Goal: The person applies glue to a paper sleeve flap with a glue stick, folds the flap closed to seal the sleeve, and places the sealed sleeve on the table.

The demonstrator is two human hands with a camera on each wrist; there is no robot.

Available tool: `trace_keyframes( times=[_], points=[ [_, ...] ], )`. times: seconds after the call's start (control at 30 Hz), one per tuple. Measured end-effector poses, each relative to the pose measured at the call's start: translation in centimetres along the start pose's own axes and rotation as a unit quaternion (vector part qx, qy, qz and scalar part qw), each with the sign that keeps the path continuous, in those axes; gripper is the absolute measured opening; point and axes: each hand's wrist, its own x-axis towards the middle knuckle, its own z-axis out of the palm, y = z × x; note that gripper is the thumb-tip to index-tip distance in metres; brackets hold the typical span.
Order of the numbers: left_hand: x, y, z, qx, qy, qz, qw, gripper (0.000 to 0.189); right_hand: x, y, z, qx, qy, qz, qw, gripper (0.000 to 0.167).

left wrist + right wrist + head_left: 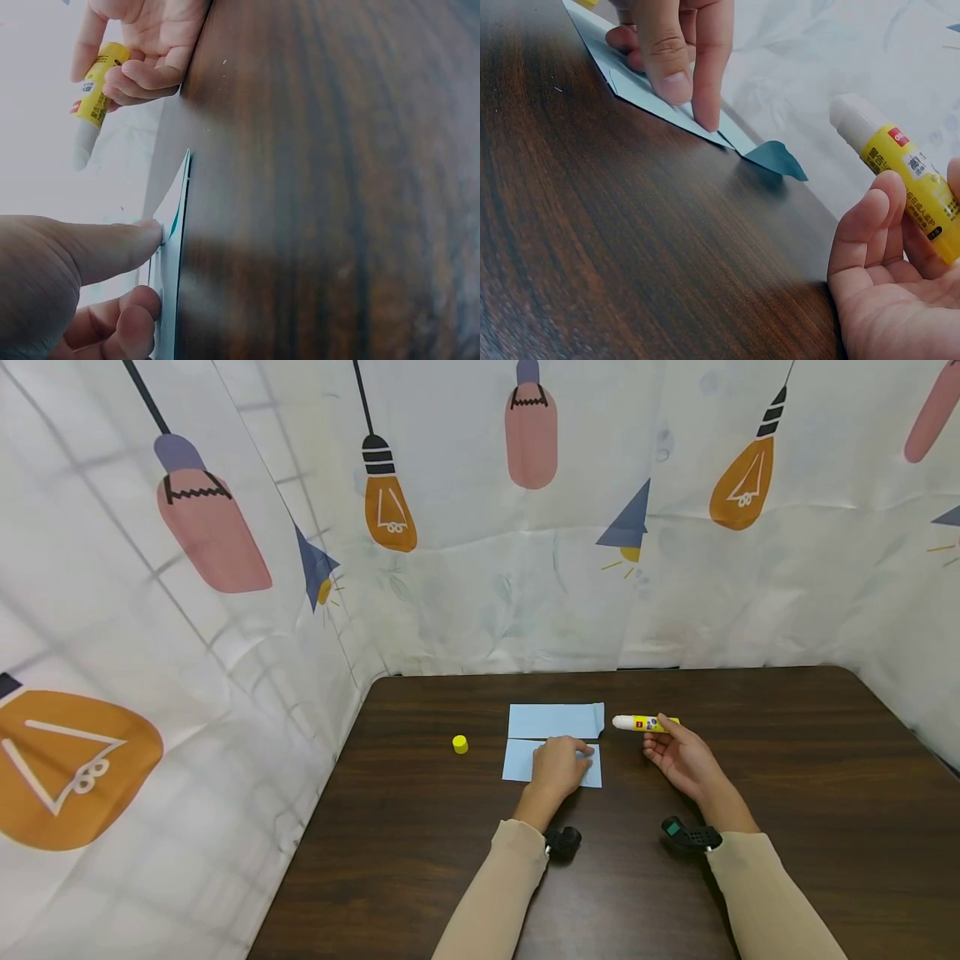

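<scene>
The glue (639,723) is held in the right grip (688,768), pinched between thumb and fingers near its back end, and is kept clear of the desk (420,860). Its long axis is laid almost sideways, roughly along the long edges of the papers, with the bare white tip turned left, away from the palm. By that tip, the right end of the far paper (555,722) is faced; a lifted flap (777,159) is shown there, just beside the tip but not touched by it.

The near paper (517,762) is pressed by the fingertips of the left grip (557,768), towards its right end; nothing is seen to be clasped there. Whether the two papers are joined along their facing edges cannot be told.

The flap is judged to be the likeliest place for glue. From the right grip, it would be reached by a short move leftward and down, with no turn of the stick needed. The left grip is set close to that path, so the fingers could be brushed. The cap (460,744) is left out of the way, beyond the papers' left edge.
</scene>
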Motion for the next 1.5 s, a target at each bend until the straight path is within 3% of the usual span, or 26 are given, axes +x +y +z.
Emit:
trace_keyframes(
  times=[0.33,0.73,0.93,1.5],
  points=[
    [0.2,0.1,-0.1,0.001,0.001,0.0,1.0,0.017,0.0,-0.1,-0.1,0.006,-0.004,-0.003,1.0,0.02],
    [0.0,-0.3,-1.1,-0.018,-0.075,0.012,0.997,0.038,0.1,-0.1,0.0,0.006,-0.008,-0.006,0.9999,0.02],
    [-0.1,-0.3,-1.4,-0.009,-0.094,0.013,0.9955,0.05,0.1,-0.1,0.1,0.004,-0.004,-0.005,1.0,0.021],
    [-0.4,-0.2,-1.1,-0.027,-0.076,0.007,0.9967,0.042,0.0,0.0,0.0,0.003,0.007,0.001,1.0,0.022]
  ],
)
